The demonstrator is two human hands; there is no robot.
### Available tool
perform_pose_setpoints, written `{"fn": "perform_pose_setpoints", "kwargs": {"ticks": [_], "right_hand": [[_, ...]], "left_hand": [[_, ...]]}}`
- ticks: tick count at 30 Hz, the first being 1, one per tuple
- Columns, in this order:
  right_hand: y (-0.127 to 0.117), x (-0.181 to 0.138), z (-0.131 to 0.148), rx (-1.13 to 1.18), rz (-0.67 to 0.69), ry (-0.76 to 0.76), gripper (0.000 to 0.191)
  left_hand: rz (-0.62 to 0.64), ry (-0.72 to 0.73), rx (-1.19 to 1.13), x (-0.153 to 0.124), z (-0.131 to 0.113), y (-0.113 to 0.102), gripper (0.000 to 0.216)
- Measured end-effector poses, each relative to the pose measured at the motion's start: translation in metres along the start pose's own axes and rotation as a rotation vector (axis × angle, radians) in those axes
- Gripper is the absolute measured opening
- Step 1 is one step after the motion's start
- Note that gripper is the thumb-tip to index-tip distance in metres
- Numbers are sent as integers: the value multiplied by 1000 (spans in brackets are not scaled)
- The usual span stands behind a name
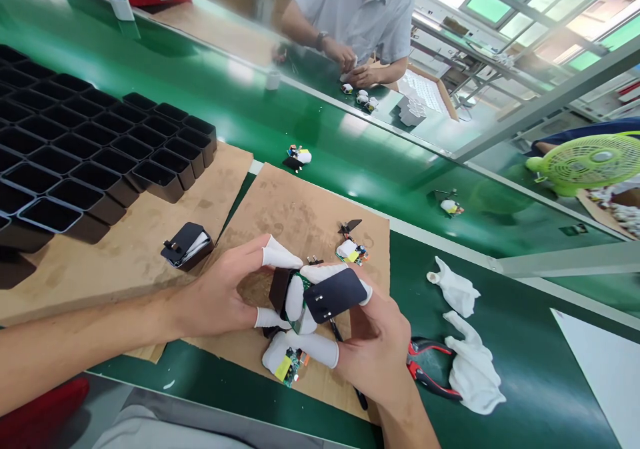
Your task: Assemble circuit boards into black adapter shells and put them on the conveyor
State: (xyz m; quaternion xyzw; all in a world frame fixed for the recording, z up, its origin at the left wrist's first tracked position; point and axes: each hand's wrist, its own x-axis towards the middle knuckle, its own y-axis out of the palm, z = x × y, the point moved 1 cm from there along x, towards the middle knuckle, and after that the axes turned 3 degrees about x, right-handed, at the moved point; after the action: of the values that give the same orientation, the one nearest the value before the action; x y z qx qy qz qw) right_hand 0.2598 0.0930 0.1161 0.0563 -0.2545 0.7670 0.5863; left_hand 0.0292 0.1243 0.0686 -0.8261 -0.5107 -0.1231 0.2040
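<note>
My left hand (220, 292), white cots on thumb and finger, grips a small black plastic case (280, 290) from its left side. In my right hand (377, 332), also with white finger cots, is a circuit board (296, 299) with a white-wrapped part, partly inside the case's mouth. A flat black cover plate (336, 294) with small metal pins tilts up beside it, against the right fingers. Below the hands lies another circuit board (286, 365) with yellow tape. A further board (351, 250) rests on the cardboard beyond my right hand. Fingers hide part of the case.
Rows of black cases (90, 149) stand at left. A filled case (187, 245) lies on the cardboard (280, 202). At right are red-black pliers (433, 369) and white gloves (475, 362). Boards (299, 157) sit on the green belt. Across it, a co-worker (350, 22) handles parts. A green fan (595, 159) stands right.
</note>
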Motion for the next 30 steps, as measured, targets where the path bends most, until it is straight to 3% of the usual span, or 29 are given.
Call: {"fn": "perform_pose_setpoints", "kwargs": {"ticks": [6, 12, 17, 21, 25, 30], "right_hand": [[0, 0, -2, -15, 11, 1, 43], [1, -2, -5, -44, 31, -5, 54], [4, 4, -6, -92, 75, 53, 40], [7, 5, -7, -103, 28, 55, 36], [11, 1, -13, -12, -93, 215, 28], [15, 2, -16, 134, -149, 345, 22]], "left_hand": [[11, 10, 9, 0, 1, 0, 54], [12, 20, 17, 1, 0, -1, 54], [18, -44, -45, 1, -1, 0, 52], [3, -163, -194, 0, 1, 6, 52], [-2, -168, -264, -2, 4, 10, 57], [10, -85, -140, -6, 9, 9, 60]]}}
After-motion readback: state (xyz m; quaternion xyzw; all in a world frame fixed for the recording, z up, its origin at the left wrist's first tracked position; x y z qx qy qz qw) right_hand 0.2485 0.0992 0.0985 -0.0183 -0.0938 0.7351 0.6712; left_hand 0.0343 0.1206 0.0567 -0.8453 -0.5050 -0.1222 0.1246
